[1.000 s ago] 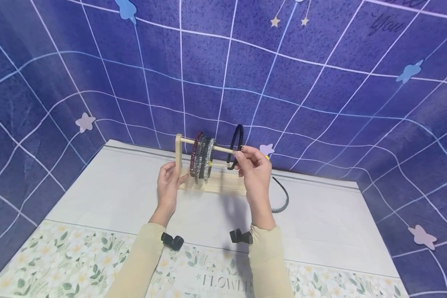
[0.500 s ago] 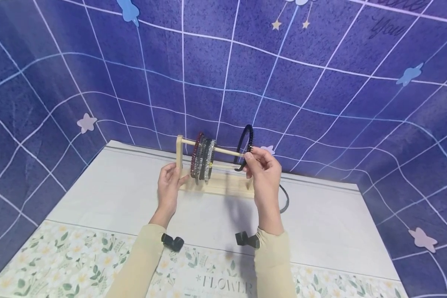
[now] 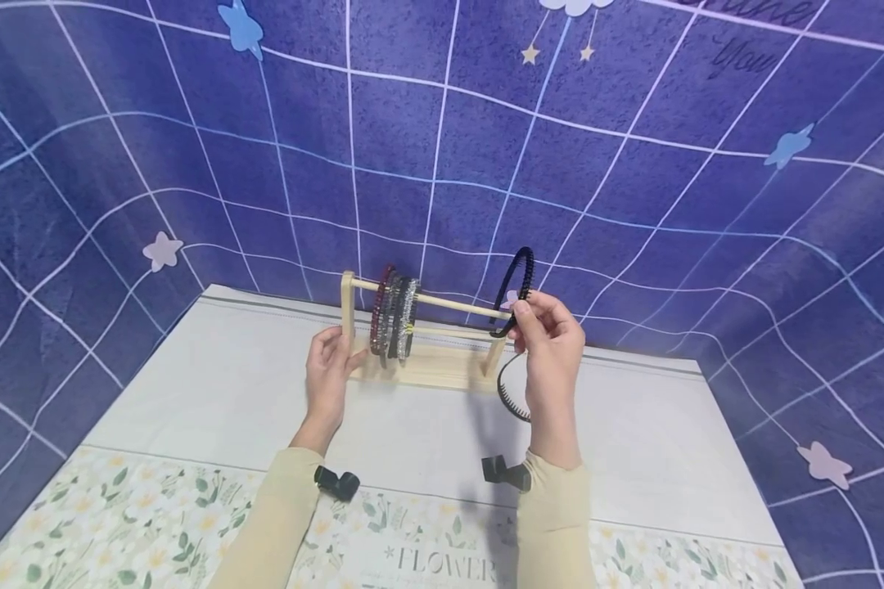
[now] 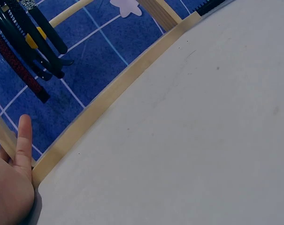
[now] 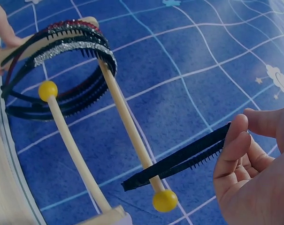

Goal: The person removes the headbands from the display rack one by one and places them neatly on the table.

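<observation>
Right grip (image 3: pixel 556 339) is pinching a black toothed headband (image 3: pixel 528 266) between thumb and fingers, fingers bending, little gap left. Headband is crossing the stand's upper rod (image 3: pixel 457 303) near the rod's yellow ball end (image 5: pixel 165 200); can't tell if it's touching or encircling. Left grip (image 3: pixel 329 368) is holding the left post (image 3: pixel 349 307) of a wooden headband stand (image 3: pixel 442 370), thumb on one side, fingers going behind. Several headbands, including a dark red glitter one (image 3: pixel 377 323) and a silver glitter one (image 3: pixel 412 294), are hanging bunched toward that post. Lower rod (image 3: pixel 453 331) is running below, also ending in a yellow ball (image 5: pixel 48 91). Another toothed headband (image 3: pixel 509 398) is lying right of the stand, partly hiding behind the right wrist. Beige sleeves (image 3: pixel 556 511) are carrying black wrist cameras (image 3: pixel 336 483).

Bench is wearing a white cover (image 3: pixel 648 442), its near strip (image 3: pixel 147 511) showing pale flowers and green leaves. Blue-purple backdrop (image 3: pixel 398 114) is surrounding back and sides, showing pale grid lines, stars, blue planets and a cloud.

Writing: "*FLOWER" (image 3: pixel 442 561) is showing on the near strip, smaller line beneath not reading clearly. "You" (image 3: pixel 744 57) is showing upper right on the backdrop; the word above is getting cropped.
</observation>
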Available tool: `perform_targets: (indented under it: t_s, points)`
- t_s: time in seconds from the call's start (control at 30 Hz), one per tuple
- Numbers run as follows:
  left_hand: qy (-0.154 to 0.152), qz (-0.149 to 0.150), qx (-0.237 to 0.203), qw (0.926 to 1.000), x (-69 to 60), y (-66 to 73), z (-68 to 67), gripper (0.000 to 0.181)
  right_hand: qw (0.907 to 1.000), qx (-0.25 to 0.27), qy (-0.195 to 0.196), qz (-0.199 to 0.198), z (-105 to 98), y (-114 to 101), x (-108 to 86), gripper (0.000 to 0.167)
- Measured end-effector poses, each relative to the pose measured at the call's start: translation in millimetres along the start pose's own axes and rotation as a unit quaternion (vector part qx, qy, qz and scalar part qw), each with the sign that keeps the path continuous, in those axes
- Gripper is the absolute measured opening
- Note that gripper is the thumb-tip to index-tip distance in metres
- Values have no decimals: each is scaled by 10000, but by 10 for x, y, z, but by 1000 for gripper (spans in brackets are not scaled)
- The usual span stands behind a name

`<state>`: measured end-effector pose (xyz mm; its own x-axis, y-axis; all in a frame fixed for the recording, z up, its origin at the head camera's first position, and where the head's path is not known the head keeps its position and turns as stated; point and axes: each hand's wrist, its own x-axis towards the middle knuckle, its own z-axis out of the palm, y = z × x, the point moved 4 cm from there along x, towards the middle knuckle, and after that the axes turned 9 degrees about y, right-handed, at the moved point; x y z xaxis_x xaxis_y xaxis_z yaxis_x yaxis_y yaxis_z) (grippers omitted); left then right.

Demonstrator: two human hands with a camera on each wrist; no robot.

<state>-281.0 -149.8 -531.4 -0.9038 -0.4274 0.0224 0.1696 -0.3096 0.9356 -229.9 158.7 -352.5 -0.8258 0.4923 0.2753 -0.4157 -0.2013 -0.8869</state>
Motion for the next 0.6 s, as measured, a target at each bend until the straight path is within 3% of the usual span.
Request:
perform_targets:
  t_s: [0.6]
  points:
    - [-37, -49, 31, 10000, -9, 12, -13, 30, 9990, -394, 194, -57, -215, -35, 118, 11]
